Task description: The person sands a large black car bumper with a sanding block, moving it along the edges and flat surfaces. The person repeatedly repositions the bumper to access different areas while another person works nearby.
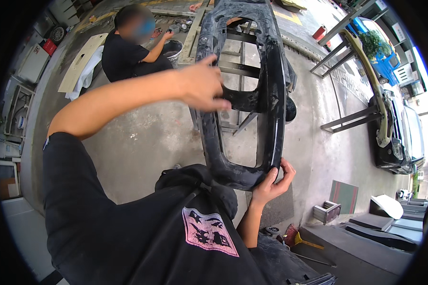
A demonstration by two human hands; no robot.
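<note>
A long black car bumper (274,95) with large openings stretches away in front of me, its surface dull and streaked with grey dust. Under it, metal stand bars (247,69) show through the openings. My left hand (200,88) is over the bumper's left edge, slightly blurred, with thumb and fingers spread; whether it presses on the surface I cannot tell. At the near right corner, my right hand (272,184) grips the rim, thumb on top and fingers along the outer side.
A person (128,57) in black crouches at the far left beside a bucket (172,50). On the right, another bumper (372,78) lies on metal stands, near a dark car (399,142). A fire extinguisher (319,33) stands farther back. A broom (309,241) lies at lower right.
</note>
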